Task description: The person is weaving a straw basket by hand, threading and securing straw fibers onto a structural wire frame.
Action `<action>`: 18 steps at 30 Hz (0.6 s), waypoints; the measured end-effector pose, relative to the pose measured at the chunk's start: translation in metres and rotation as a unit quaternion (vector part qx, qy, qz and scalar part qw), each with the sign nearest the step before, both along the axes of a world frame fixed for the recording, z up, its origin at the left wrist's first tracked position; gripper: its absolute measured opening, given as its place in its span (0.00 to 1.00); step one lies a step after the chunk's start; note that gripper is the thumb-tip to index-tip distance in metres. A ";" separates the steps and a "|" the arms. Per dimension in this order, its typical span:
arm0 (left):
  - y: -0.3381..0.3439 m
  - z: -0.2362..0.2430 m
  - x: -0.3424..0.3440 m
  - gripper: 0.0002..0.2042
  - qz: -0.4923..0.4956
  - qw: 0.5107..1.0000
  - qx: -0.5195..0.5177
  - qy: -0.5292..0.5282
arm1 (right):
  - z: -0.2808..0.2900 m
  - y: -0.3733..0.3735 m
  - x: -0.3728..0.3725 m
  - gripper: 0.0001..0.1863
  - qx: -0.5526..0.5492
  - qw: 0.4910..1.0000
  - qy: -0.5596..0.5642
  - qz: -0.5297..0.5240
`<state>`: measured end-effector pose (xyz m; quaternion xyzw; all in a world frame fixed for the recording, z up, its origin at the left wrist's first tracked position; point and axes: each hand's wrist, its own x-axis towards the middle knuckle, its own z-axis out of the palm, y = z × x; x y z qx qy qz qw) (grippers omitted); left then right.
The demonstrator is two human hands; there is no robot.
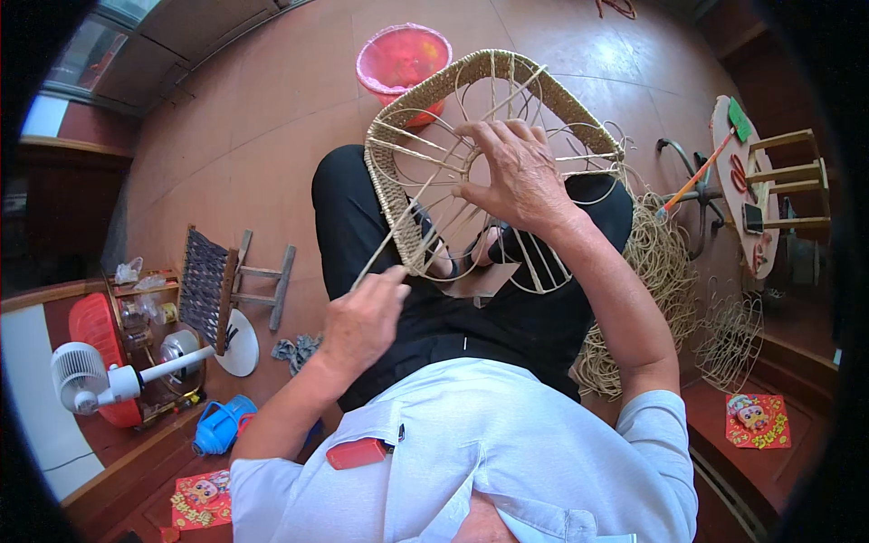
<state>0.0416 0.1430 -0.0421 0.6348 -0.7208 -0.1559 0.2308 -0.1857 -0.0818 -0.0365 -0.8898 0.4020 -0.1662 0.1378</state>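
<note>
A basket-like frame lies across my lap, its wire loops and spokes meeting near the middle and its rim wrapped in tan straw cord. My left hand is closed at the frame's near left corner, pinching a pale cord that runs up toward the centre. My right hand reaches over the middle of the frame, thumb and fingers apart and curved above the small central ring. Its palm side is hidden, as is whatever the fingertips touch.
A pink-lined red bucket stands beyond the frame. Heaped loose cord lies on my right, beside bent wire frames. Farther right is a board with scissors. On the left are a woven-seat chair, a fan and a blue jug.
</note>
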 end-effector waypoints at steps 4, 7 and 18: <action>0.013 0.020 0.040 0.19 0.128 0.987 0.088 -0.040 | 0.004 0.003 0.008 0.42 0.007 0.999 0.011 -0.034; 0.009 0.003 0.067 0.21 0.127 0.979 -0.053 -0.153 | -0.002 0.002 0.012 0.44 -0.002 1.000 -0.002 -0.031; -0.049 0.009 0.072 0.13 0.207 0.974 -0.086 -0.040 | -0.010 0.005 0.011 0.44 -0.025 0.999 0.002 -0.041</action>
